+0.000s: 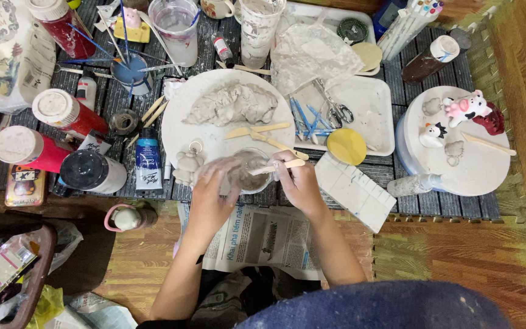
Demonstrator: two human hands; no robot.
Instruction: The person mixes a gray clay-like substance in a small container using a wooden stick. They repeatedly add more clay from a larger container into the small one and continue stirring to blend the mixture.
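Stirring in a clear cup with a wooden stick.
Left hand (211, 195) wrapped its grip around the small clear cup (248, 170), steadying it at the near edge of the white round board (181, 131) by the grey clay lump (232, 103). Right hand (299, 183) pinched the wooden stick (277, 167), tip in the cup; next move likely needs a firm cup.

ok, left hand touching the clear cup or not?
Touching. The head view shows the left hand wrapped around the clear cup, fingers on its wall, no gap visible.
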